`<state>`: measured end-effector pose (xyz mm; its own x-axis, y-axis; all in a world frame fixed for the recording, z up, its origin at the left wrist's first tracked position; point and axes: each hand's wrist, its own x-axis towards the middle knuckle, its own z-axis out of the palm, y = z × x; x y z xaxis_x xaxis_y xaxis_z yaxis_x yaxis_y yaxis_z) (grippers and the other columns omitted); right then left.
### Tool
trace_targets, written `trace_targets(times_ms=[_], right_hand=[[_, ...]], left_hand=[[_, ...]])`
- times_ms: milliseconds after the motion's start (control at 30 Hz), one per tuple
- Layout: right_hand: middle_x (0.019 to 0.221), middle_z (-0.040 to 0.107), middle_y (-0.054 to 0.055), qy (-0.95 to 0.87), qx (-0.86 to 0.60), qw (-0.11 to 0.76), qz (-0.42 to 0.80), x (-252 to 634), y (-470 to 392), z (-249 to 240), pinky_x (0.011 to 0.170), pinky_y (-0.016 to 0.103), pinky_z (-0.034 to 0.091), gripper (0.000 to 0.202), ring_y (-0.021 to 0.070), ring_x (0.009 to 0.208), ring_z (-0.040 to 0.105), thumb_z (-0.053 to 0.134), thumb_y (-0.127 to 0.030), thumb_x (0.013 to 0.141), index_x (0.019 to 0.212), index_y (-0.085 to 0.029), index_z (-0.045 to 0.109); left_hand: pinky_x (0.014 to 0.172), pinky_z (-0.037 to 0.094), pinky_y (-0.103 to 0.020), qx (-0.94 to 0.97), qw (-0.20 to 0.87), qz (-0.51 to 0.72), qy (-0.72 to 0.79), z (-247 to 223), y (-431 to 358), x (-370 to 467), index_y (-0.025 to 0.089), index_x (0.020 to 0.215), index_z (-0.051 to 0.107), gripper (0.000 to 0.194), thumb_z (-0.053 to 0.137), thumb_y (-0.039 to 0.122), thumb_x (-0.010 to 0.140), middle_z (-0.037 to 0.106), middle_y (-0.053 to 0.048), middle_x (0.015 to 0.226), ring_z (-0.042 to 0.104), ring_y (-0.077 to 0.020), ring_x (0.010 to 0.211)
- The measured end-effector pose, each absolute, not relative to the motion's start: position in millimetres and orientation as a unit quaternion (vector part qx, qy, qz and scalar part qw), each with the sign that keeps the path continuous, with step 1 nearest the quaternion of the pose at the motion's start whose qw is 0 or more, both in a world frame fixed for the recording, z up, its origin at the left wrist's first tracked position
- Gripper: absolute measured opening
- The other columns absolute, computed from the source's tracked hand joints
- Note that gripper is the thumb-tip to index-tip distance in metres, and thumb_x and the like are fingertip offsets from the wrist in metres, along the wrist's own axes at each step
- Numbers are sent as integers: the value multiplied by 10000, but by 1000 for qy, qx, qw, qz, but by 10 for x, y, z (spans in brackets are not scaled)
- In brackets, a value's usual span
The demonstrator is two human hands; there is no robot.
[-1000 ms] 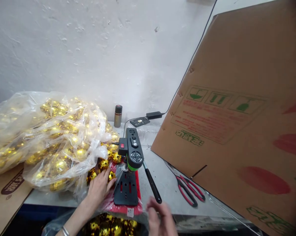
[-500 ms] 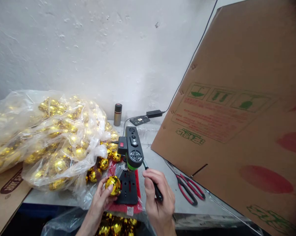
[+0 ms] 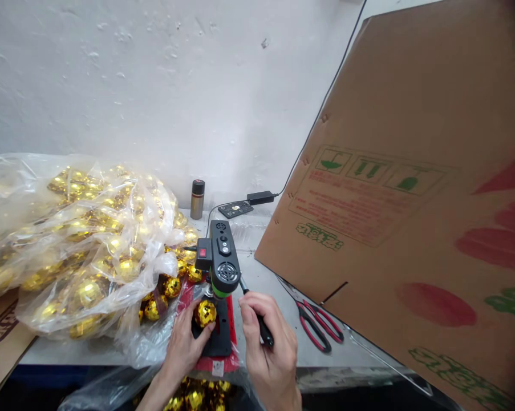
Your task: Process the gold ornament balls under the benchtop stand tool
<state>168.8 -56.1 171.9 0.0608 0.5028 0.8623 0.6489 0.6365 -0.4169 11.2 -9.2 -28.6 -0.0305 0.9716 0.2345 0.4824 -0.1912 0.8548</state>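
A gold mirrored ball point(image 3: 206, 313) is gripped between the thumb and fingers of my left hand point(image 3: 185, 338). It sits just under the head of a small black drill press point(image 3: 225, 257), over the slotted black base plate point(image 3: 218, 343). My right hand point(image 3: 268, 337) is wrapped round the black handle point(image 3: 265, 330) of the press lever, to the right of the head. The ball's underside is hidden, and I cannot tell whether the tool tip touches it. Red plastic point(image 3: 234, 319) lies beneath the base.
A clear bag point(image 3: 107, 245) of gold balls fills the left. More gold balls point(image 3: 195, 398) lie below the table edge. Red-handled scissors point(image 3: 319, 325) lie right, beside a large cardboard box point(image 3: 381, 228). Behind stand a spray can point(image 3: 197, 200), a phone point(image 3: 235, 209) and a power adapter point(image 3: 260, 197).
My left hand has carried the gold ball forward, up and in under the press head. My right hand stays on the lever handle. The whole view has shifted slightly.
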Motion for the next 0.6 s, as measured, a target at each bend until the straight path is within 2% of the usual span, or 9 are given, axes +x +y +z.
trace_targets(times_ms=[167,333,433,600], right_hand=[[851,715,23,-684,-416,596,-58,1693,-579,1713,722,211,591,192,127,777,729,505,-57,1032,986,-223,589],[755,643,-2,-688,-402,602,-51,1697,-569,1664,625,206,519,259,122,689,672,478,-58,1036,852,-234,530],[739,604,-19,-682,-408,605,-52,1680,-542,1508,592,206,470,281,103,632,609,451,-44,1032,832,-235,500],[719,550,-33,-668,-406,619,-70,1625,-525,1170,580,217,435,308,97,614,549,379,-66,1054,815,-241,464]], left_hand=[[1066,576,-620,690,255,422,531,-284,-81,154,197,1310,701,517,738,382,829,790,-185,1311,748,-402,1202],[1004,606,-609,694,265,409,531,-211,-28,149,207,1246,742,519,823,376,762,821,-151,1198,763,-396,1107],[948,635,-580,690,264,408,537,-196,-28,134,209,1213,760,505,847,360,739,823,-140,1151,765,-390,1072],[952,635,-566,690,262,413,534,-229,-42,148,220,1220,759,519,847,300,714,821,-131,1155,767,-383,1082]])
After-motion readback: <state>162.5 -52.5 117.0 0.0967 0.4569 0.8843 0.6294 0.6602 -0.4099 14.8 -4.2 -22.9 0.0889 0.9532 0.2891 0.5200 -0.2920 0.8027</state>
